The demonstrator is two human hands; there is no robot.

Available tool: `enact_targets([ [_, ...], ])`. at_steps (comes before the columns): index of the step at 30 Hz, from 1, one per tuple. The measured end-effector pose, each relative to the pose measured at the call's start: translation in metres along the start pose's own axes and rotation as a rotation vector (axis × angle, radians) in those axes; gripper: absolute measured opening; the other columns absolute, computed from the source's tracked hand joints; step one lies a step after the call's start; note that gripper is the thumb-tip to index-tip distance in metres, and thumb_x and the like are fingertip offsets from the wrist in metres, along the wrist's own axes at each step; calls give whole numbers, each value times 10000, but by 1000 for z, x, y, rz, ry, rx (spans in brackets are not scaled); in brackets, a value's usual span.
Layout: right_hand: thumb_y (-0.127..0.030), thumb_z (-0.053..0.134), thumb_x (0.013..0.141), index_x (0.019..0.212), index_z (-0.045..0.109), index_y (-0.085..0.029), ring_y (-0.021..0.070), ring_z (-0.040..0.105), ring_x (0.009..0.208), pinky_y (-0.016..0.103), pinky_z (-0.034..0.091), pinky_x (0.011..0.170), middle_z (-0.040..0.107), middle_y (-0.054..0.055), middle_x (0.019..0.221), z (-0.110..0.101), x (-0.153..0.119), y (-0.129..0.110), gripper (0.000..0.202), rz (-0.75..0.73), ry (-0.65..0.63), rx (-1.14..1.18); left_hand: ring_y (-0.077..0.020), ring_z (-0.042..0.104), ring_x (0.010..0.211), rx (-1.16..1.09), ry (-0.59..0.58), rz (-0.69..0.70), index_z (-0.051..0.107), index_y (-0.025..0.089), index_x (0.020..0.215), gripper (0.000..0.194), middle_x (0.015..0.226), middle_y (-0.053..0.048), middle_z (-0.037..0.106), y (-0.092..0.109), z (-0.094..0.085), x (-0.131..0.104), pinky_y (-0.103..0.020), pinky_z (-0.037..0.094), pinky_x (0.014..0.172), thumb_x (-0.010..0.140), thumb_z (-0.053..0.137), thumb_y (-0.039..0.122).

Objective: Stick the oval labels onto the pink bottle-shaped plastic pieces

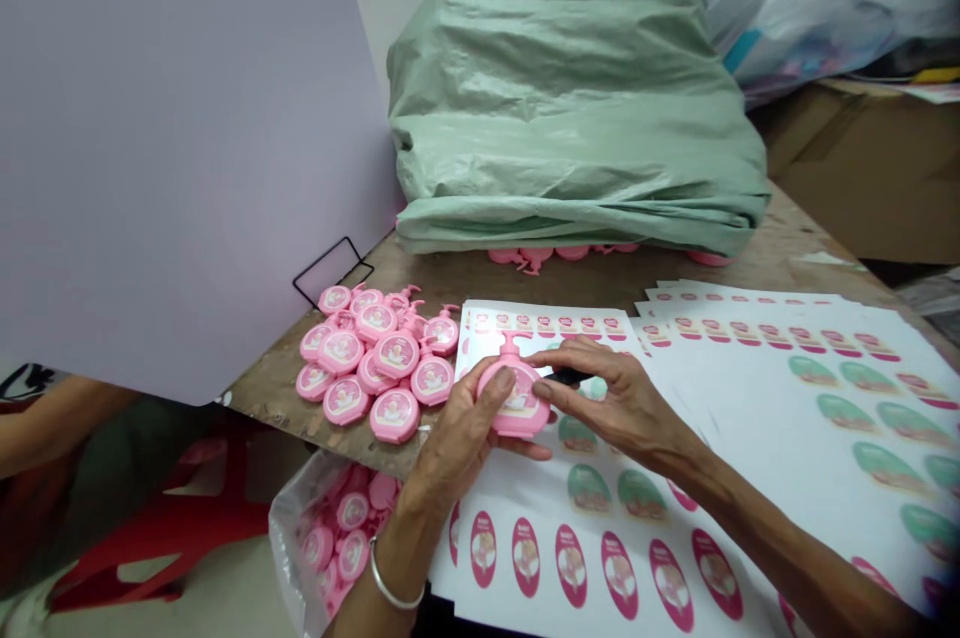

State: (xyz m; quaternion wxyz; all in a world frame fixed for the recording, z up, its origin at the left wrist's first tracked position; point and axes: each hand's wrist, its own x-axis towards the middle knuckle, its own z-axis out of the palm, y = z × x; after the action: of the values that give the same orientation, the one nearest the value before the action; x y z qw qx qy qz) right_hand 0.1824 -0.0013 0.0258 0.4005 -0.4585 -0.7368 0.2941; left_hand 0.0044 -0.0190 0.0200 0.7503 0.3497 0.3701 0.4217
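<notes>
My left hand (469, 423) grips a small round pink pump bottle (517, 408), upright with its nozzle on top and a label on its front. From the right, my right hand (600, 388) is closed on a slim black tool (568, 377) whose tip lies at the bottle's edge; its exact kind is hidden by my fingers. Below both hands lie printed sticker sheets (540, 488) with oval pink labels and green rounded ones. A pile of similar labelled pink bottles (375, 358) rests on the wooden table left of my hands.
A large green sack (577, 98) stands at the back, with pink bottles under its edge. Below the table edge, a plastic-lined container (289, 518) holds more bottles. A grey-white panel (187, 138) blocks the left; another person's arm (60, 418) shows beneath it. A cardboard box (870, 168) is back right.
</notes>
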Motion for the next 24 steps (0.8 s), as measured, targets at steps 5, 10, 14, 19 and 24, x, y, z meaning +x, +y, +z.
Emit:
enact_targets([
  [5,-364,650,864,986,736,-228,168,614,734,332,476,708,706,20,777,-1,-2,0,202,-88,-17,-108,-156,639,802,19,-2,12,602,150,1168,370,997,-77,643,-1,1,-1,-246,591,606,871,637,367],
  [10,-349,570,907,1017,719,-207,223,596,791,420,431,779,680,67,780,-12,-5,7,233,-153,124,-487,-171,634,851,-34,85,43,536,164,1212,447,963,-58,631,-5,1,-1,-295,595,691,817,696,299],
  [14,-453,612,852,1192,613,-204,255,628,960,427,493,829,680,112,1073,-3,-6,2,422,71,251,-271,-193,628,917,-54,38,40,511,168,1249,506,1045,-82,630,-10,2,-1,-345,583,774,787,707,231],
  [19,-466,788,610,1306,492,-230,285,595,1126,442,516,922,591,111,1272,31,2,-7,793,255,148,8,-146,612,856,-28,-14,-3,491,225,1308,663,984,-17,617,-13,3,-5,-333,559,831,706,751,128],
  [24,-586,680,720,1197,566,-213,280,588,1089,460,472,949,627,118,1193,28,6,15,616,289,283,-33,-189,634,942,-113,-31,-48,551,188,1223,554,1093,-69,635,-10,-2,-10,-346,586,800,711,743,100],
])
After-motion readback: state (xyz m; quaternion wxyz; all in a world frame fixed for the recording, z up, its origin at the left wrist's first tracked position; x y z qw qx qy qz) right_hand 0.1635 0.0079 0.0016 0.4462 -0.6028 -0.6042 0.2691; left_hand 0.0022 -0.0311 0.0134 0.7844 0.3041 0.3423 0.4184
